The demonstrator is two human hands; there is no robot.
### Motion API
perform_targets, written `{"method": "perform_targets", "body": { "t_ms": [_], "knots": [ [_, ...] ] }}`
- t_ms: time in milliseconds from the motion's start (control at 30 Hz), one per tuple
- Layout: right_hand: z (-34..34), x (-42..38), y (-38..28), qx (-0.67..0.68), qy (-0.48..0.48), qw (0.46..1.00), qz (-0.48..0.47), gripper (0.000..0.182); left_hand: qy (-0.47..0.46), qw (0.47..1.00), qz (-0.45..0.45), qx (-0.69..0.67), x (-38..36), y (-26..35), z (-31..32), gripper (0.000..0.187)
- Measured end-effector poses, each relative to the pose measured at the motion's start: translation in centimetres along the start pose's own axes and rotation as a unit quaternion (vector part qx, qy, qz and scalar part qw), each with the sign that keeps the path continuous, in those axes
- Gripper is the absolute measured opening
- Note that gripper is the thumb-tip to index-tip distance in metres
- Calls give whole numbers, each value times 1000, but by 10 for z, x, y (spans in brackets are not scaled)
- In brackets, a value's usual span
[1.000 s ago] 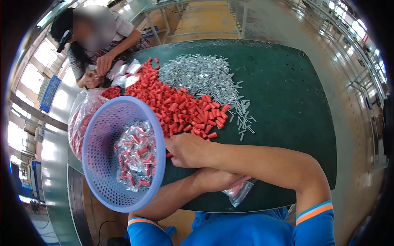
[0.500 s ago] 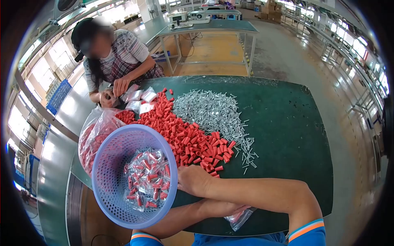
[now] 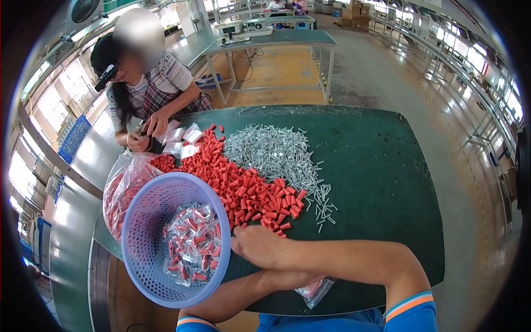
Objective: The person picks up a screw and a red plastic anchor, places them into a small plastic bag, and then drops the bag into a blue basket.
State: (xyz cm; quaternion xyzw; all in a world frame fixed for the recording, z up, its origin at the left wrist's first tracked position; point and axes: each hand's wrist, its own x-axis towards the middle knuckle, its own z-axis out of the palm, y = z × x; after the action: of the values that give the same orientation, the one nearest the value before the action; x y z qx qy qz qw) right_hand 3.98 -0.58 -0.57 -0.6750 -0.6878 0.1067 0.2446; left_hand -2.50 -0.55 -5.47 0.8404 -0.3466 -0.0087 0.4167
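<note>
Beyond the right forearm (image 3: 343, 255), the right part of the worktop (image 3: 381, 166) gives open passage to the far edge. Leftward, the rods (image 3: 271, 149) and then the caps (image 3: 243, 191) block a low path. The basket (image 3: 145, 249) fills the near left, with the big bag (image 3: 119, 202) behind it. Whether any gap separates the basket's rim from the right hand (image 3: 257, 244) is hard to tell. The forearm crosses over the left hand (image 3: 298, 279), barring the way up; a small bag (image 3: 315, 293) lies just beside. Packets (image 3: 191, 134) and a co-worker's hands (image 3: 158, 123) obstruct the far left.
</note>
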Motion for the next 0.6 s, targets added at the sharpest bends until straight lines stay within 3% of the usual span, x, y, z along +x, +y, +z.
{"method": "perform_targets", "body": {
  "t_ms": [67,167,233,300,367,500,600],
  "knots": [
    [-10,-6,10,27,34,999,-14,11,50,985,-6,166,11,14,-18,36],
    [-64,-41,16,165,182,969,-32,15,94,990,-35,95,13,9,-23,19],
    [-98,-77,18,227,191,950,96,18,136,987,-51,69,16,13,-31,12],
    [-102,-105,23,152,175,963,138,19,156,983,-62,70,18,17,-38,14],
    [-109,-121,11,83,87,982,148,19,205,974,-42,84,22,16,-40,15],
    [-107,-126,14,26,150,986,62,18,224,967,-42,112,28,13,-43,14],
    [-118,-121,12,-150,120,981,-7,15,254,961,-41,98,26,16,-42,13]
  ]
}}
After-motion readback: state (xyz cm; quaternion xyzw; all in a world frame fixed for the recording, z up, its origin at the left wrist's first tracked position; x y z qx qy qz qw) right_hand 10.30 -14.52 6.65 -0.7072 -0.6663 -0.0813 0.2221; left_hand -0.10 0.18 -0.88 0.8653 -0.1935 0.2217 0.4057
